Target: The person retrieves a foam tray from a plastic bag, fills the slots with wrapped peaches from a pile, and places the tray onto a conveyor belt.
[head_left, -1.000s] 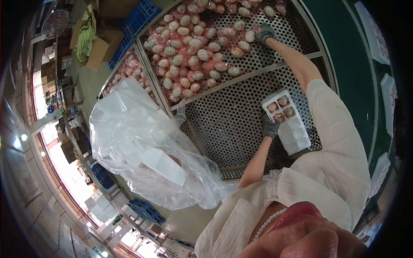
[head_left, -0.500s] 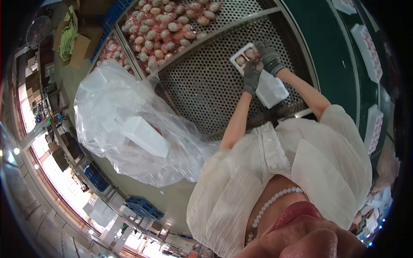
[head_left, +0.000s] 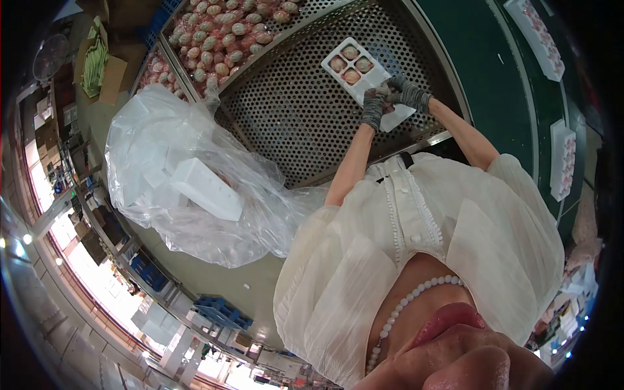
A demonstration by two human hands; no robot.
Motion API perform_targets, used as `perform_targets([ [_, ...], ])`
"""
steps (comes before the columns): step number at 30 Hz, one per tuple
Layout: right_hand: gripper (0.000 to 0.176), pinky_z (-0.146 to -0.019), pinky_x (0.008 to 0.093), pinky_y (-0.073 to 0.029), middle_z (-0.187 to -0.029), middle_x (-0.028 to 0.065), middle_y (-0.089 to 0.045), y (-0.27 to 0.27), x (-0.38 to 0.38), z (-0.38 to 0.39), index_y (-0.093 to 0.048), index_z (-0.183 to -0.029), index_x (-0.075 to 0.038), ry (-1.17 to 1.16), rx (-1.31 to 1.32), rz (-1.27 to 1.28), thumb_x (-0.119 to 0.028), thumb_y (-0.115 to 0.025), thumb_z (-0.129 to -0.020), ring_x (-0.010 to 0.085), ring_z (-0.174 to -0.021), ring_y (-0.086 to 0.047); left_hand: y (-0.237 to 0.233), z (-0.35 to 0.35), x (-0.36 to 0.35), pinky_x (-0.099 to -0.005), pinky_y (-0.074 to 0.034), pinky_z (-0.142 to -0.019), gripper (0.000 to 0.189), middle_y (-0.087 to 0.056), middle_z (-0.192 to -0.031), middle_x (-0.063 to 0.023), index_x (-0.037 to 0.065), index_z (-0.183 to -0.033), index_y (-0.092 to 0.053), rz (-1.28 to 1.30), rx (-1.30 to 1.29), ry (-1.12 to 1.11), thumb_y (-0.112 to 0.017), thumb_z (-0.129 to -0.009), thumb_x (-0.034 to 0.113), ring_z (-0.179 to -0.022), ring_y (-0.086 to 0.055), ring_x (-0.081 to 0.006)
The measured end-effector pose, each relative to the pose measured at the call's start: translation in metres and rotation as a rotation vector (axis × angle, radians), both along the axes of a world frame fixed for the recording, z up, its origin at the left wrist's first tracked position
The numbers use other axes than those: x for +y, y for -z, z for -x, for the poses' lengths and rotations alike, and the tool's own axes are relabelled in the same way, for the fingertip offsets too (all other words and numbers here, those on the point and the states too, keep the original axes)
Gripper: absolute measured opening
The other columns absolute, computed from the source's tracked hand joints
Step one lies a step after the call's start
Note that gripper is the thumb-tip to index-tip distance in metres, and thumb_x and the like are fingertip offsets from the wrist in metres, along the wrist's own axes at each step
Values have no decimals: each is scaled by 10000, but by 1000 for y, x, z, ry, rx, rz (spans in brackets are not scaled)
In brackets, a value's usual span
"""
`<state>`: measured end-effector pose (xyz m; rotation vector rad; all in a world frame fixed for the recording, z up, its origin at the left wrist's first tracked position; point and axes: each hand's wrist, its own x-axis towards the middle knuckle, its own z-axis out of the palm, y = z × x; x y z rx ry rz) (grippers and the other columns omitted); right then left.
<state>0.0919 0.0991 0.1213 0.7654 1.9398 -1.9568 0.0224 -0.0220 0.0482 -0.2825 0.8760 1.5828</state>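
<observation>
Grey-gloved left hand [head_left: 373,109] and right hand [head_left: 412,96] moved to near half of white rectangular foam tray [head_left: 397,119] on perforated metal table [head_left: 286,107], far four pockets now showing filled; fingers bunched, grip unclear.

A white tray [head_left: 398,119] is being borne slantwise by the perforated metal counter [head_left: 286,97] — four round, wrapped items [head_left: 351,77] are being held in separate cells at its far end. Its nearer part is being partly covered by the left hand [head_left: 373,109] and right hand [head_left: 409,94].
</observation>
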Motion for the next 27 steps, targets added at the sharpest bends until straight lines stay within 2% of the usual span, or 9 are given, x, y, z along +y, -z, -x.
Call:
perform_targets([
  [2,516,-751,274,-401,-922,81,-515,3,-5,-1,-438,-1050,-17,33,-42,-133,-229,-671,-642,148,-836,-482,-19,-10,7,-271,-421,-385,155,-523,-668,-109,35,-832,-439,348,356,4,-455,-794,185,-477,-513,-187],
  [6,555,-712,289,-417,-933,113,-508,17,3,8,-434,-1032,-5,-30,-40,-341,-266,-687,-612,169,-821,-494,6,0,6,-302,-437,-479,174,-538,-702,-134,12,-857,-476,261,684,82,-443,-801,173,-568,-540,-218],
  [8,517,-717,289,-412,-894,137,-509,26,10,18,-458,-974,-16,181,-21,-451,-271,-693,-590,190,-799,-503,7,11,7,-350,-415,-670,157,-533,-767,-147,0,-840,-537,446,1419,-49,-464,-772,121,-716,-518,-284],
  [11,493,-729,312,-408,-872,158,-507,30,9,31,-473,-967,-26,181,196,-654,-261,-680,-587,232,-796,-509,-5,20,15,-361,-383,-752,183,-541,-883,-160,5,-880,-564,639,1435,72,-477,-752,103,-819,-500,-295],
  [13,465,-736,346,-401,-906,179,-495,17,6,42,-483,-958,-27,129,166,-723,-269,-653,-599,280,-828,-496,-28,21,15,-353,-373,-788,240,-495,-1030,-142,32,-982,-526,700,1383,250,-458,-762,101,-915,-474,-282],
  [16,437,-715,377,-394,-888,189,-476,21,-8,49,-487,-940,-29,-91,9,-1201,-299,-621,-624,315,-822,-471,-25,18,14,-334,-353,-846,385,-369,-1180,-139,91,-1145,-396,833,1392,599,-424,-761,78,-1060,-374,-279],
  [20,418,-696,403,-396,-915,211,-462,35,-6,42,-471,-907,-16,-111,105,-1147,-279,-618,-619,350,-817,-473,11,9,2,-371,-336,-846,293,-473,-1027,-179,25,-989,-493,775,1640,377,-461,-716,127,-977,-430,-311],
  [22,406,-673,409,-401,-895,210,-464,37,-6,42,-466,-920,-20,-104,170,-1138,-266,-612,-632,361,-769,-482,23,11,0,-365,-325,-860,323,-475,-1027,-178,19,-1026,-476,776,1805,591,-449,-718,117,-993,-422,-309],
  [27,342,-650,402,-407,-869,190,-476,31,-6,44,-468,-897,-38,-208,213,-1068,-223,-603,-644,350,-736,-491,8,4,-4,-376,-345,-829,349,-473,-1021,-184,23,-1059,-460,695,1671,415,-448,-723,116,-961,-441,-318],
])
